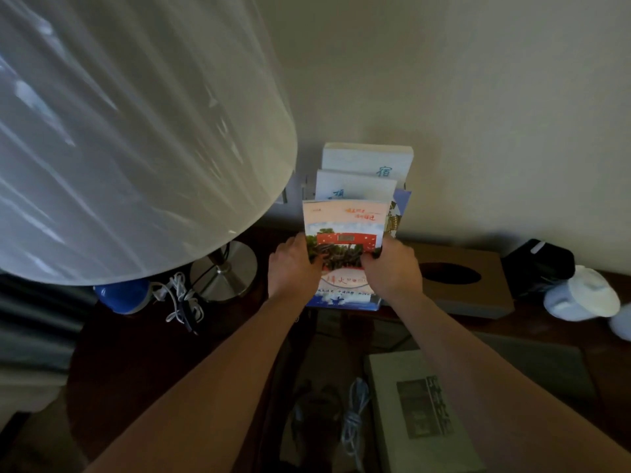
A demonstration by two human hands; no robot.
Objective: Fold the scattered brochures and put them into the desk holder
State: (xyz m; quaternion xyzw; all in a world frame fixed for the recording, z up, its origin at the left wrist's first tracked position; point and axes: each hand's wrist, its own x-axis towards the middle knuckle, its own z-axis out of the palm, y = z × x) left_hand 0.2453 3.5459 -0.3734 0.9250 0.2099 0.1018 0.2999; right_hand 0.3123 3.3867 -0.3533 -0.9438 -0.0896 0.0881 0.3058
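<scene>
A colourful brochure (345,221) with a red band and a pale top stands upright in the front tier of the desk holder (343,302) against the wall. My left hand (293,264) grips its left edge and my right hand (392,268) grips its right edge, thumbs on the printed face. Behind it, two white folded brochures (367,158) with blue characters stand in the back tiers. A blue-edged brochure (401,206) peeks out at the holder's right side. The holder's lower front is partly hidden by my hands.
A large white lampshade (136,131) fills the upper left, with its metal base (223,271) and a bundled white cable (181,298) left of the holder. A brown tissue box (478,302) and a white cap (584,295) lie to the right. A grey booklet (420,407) lies near me.
</scene>
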